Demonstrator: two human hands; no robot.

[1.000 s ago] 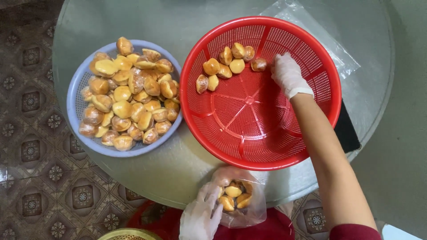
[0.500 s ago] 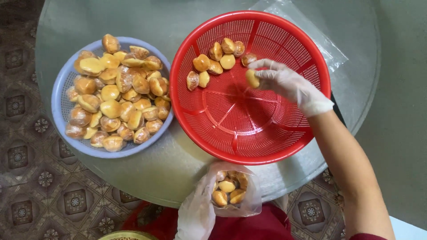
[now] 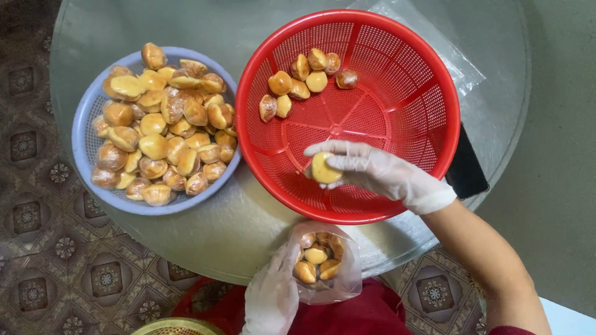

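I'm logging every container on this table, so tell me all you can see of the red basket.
The red basket is round, of glossy moulded plastic as it looks, with a thick smooth rim, perforated mesh walls and ribs radiating from the centre of its floor. It sits upright on the round glass table, right of the blue-grey basket, the rims close or touching. About eight small golden-brown cakes lie against its far-left wall. The gloved right hand reaches over its near rim, holding one cake inside.

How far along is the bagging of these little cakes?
A few cakes already sit in the clear bag held by the left hand. The right hand carries one cake. Eight remain in the red basket; the blue basket is heaped.
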